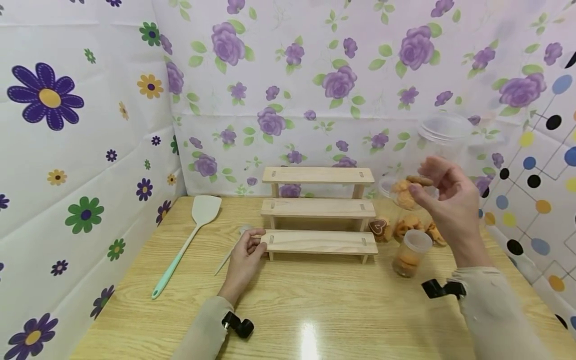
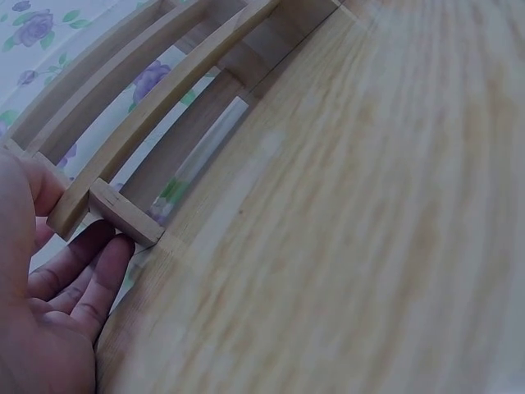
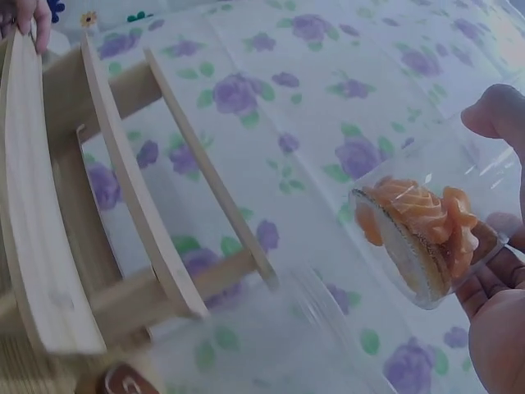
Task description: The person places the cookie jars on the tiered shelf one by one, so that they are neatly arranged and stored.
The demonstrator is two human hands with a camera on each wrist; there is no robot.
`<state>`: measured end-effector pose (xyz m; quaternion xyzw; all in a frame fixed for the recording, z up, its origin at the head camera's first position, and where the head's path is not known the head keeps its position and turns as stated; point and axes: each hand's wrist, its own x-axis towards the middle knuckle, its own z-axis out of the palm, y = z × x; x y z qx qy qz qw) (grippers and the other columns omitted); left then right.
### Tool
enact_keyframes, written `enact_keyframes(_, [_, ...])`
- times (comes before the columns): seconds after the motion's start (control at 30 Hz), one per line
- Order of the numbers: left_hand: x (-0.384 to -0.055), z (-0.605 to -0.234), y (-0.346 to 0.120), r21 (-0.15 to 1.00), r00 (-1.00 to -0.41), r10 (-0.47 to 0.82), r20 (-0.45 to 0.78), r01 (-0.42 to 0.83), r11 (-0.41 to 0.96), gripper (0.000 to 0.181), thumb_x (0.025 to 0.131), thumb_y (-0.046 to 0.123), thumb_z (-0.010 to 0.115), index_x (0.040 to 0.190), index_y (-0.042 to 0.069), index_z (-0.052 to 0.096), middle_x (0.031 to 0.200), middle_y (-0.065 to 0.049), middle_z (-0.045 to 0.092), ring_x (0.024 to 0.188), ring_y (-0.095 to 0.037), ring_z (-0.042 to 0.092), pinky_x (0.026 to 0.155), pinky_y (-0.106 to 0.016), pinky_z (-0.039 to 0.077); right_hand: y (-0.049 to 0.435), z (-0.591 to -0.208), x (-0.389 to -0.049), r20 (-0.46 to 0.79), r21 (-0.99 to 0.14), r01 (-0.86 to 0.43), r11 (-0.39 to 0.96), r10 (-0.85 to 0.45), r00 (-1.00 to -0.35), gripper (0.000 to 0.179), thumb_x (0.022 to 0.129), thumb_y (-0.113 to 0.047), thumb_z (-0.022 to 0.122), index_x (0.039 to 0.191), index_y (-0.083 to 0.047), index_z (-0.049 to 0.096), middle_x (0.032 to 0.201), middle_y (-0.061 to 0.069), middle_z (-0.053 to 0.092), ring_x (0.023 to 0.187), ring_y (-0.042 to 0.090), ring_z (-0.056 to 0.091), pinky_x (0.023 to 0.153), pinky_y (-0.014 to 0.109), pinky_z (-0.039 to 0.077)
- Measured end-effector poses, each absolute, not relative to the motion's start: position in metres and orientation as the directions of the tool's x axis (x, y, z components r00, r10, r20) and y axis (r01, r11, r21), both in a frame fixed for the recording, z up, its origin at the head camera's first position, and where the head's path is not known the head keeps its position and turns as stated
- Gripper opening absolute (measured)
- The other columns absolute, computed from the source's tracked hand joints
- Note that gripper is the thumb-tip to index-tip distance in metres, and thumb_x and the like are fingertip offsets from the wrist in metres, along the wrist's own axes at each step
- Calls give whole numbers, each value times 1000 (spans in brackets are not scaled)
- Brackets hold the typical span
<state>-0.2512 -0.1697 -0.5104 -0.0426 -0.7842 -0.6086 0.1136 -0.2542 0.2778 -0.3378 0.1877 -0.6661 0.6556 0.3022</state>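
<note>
A three-step wooden rack [image 1: 317, 242] stands at the middle of the table. My left hand [image 1: 245, 252] holds the left end of its lowest step, thumb above and fingers by the leg in the left wrist view. My right hand [image 1: 454, 200] grips a clear plastic jar [image 3: 426, 230] of orange-brown cookies, raised and tilted to the right of the rack. Beneath it, clear jars with a heart-marked cookie [image 1: 380, 227] and pretzel-shaped cookies [image 1: 407, 225] stand close together. A smaller lidded cookie jar [image 1: 408, 257] stands in front of them.
On the left of the wooden table [image 1: 306, 300] lies a white spatula [image 1: 198, 225] with a mint handle. A thin-handled utensil [image 1: 227, 255] lies beside the left hand, its head partly hidden. Flowered cloth walls [image 1: 306, 95] rise at the back and left; a dotted one [image 1: 540, 200] borders the right.
</note>
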Motion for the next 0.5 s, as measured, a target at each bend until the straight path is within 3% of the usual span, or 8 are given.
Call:
enact_keyframes(0.27, [-252,-511,-169,942,-970,-71,232,206,263,32,110,13,69,142,18,70,114,-9,77,106,-20,69,88,-22,54,232,-323,-278,643,-765,-638,92,52,-764,60,92,2,87,147,-6,67,136,9,69,130,29,64,108,22,51])
enact_keyframes(0.5, [-251,-510,-170,946,-971,-64,229,206,252,33,109,14,71,142,18,70,113,-11,77,103,-23,70,85,-23,54,196,-309,-296,623,-774,-621,124,-21,-782,62,95,-8,89,152,-9,65,139,8,68,132,27,64,114,26,50])
